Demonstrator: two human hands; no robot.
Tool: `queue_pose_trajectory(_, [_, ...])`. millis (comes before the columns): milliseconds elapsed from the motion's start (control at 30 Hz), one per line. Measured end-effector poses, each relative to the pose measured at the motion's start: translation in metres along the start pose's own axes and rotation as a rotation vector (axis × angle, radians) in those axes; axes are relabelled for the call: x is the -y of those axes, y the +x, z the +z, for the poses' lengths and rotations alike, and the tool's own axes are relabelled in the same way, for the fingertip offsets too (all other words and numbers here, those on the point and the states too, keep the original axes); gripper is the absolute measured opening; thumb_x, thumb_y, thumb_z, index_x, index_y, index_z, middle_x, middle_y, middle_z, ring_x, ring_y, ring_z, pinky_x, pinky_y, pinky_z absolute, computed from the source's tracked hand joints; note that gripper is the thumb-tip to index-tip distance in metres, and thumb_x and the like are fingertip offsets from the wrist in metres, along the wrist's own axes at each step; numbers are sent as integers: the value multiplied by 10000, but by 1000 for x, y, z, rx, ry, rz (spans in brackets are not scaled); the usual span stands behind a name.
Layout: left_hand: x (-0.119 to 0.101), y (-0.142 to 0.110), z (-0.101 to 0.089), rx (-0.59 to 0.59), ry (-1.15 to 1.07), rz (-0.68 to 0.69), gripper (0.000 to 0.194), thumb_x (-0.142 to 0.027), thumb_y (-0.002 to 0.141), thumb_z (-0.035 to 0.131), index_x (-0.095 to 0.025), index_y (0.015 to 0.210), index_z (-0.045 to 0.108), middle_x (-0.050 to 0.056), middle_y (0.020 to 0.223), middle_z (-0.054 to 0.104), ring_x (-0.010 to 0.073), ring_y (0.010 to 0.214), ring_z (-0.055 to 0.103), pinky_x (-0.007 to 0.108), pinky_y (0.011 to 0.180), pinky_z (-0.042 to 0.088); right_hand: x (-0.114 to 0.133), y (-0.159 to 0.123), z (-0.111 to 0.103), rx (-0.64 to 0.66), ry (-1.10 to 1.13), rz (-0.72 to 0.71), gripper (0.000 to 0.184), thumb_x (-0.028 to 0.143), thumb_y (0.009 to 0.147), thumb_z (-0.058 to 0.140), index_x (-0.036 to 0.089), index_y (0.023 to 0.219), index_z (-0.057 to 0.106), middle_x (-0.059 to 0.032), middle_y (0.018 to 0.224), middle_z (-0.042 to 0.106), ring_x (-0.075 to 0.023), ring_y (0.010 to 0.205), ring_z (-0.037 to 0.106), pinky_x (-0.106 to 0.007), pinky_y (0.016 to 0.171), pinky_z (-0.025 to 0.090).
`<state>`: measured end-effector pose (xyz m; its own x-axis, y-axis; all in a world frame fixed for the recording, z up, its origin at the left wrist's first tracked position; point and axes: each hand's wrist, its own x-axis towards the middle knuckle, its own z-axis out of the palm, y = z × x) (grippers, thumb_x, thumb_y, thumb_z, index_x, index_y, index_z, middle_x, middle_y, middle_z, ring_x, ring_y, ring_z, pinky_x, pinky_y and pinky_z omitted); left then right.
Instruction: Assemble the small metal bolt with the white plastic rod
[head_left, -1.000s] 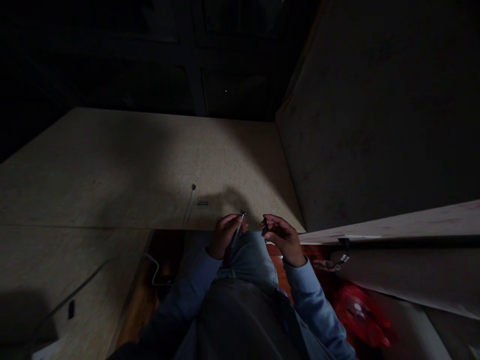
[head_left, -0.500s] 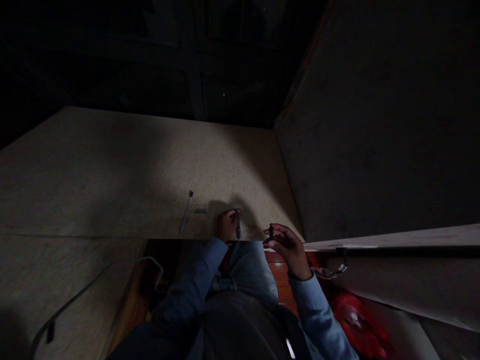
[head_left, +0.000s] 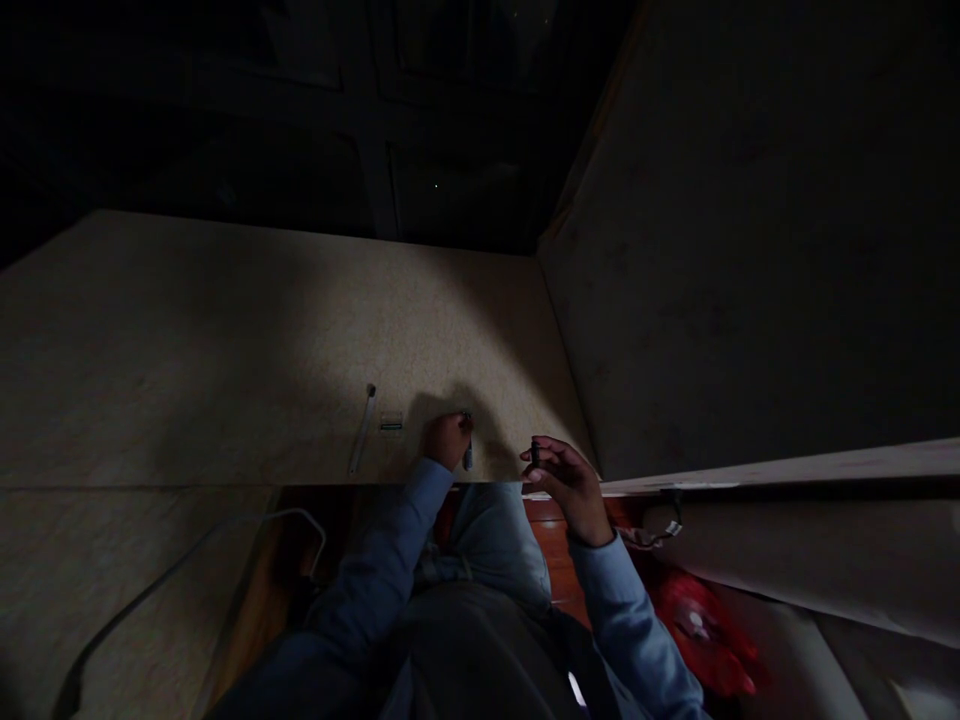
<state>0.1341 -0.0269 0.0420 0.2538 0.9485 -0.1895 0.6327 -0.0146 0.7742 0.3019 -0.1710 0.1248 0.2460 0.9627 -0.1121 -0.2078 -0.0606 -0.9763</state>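
Left hand: the left hand [head_left: 446, 441] sits low at the tabletop's near edge, fingers curled in at the far end of a slim handled tool [head_left: 469, 457]; whether they grip it or only rest against it, I cannot tell.
Slim handled tool: just right of the left hand's palm, its long axis running near to far, the near end pointing toward the person – the left hand is clearly the nearer of the two.
Right hand: the right hand [head_left: 574, 480] is raised by the near edge, thumb and fingers pinched narrow around a small dark cylinder [head_left: 535, 455].
Small dark cylinder: right of the slim tool and apart from it, long axis roughly up and down in the view.
Clear case: a small clear case [head_left: 391, 424] with a dark strip lies left of the left hand, near but not touching, its strip running crosswise.
Pale stick: a pale stick [head_left: 362, 433] with a dark tip lies farther left, slanting, tip end away from the person.
Tabletop: the pale tabletop [head_left: 300, 330] bears all three lying pieces.
Writing: none readable – the white tag [head_left: 673, 528] on the cord at right is too small and dim.
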Motion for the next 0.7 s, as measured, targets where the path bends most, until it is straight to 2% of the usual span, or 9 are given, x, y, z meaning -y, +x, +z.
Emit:
queue_pose_trajectory(167, [-2,-2,-3,-48,220,10,307,-361,907,579,-169,776,780,159,903,756,270,869,695,334,770,447,1,2,0,4,23,-22,431,269,677,880,255,1071,707,-33,903,764,-175,802,707,-317,742,585])
queue_pose_trajectory(300, [-2,-5,-3,-89,308,0,355,-407,925,553,-158,829,786,165,953,750,274,884,696,330,760,457,3,2,0,-8,26,-51,435,274,673,877,241,1074,710,-36,888,760,-179,805,701,-323,744,580])
queue_pose_trajectory(433, [3,-8,-3,-109,324,8,376,-427,946,523,-166,838,772,145,909,759,253,849,696,317,749,458,4,2,-1,-17,30,-76,447,279,675,872,240,1091,711,-33,862,751,-185,810,693,-329,738,574])
queue_pose_trajectory(533, [8,-10,-6,-122,297,25,390,-439,957,504,-173,819,752,123,854,762,226,798,695,294,718,454,0,5,1,-10,50,-88,446,278,674,874,243,1091,718,-17,827,737,-160,743,666,-317,721,563])
queue_pose_trajectory(700, [19,-19,-22,-124,211,98,421,-419,972,454,-160,785,728,85,763,753,171,697,678,246,659,454,-10,11,15,-5,118,-69,457,306,662,882,239,1088,733,-15,850,726,-137,694,639,-296,687,566])
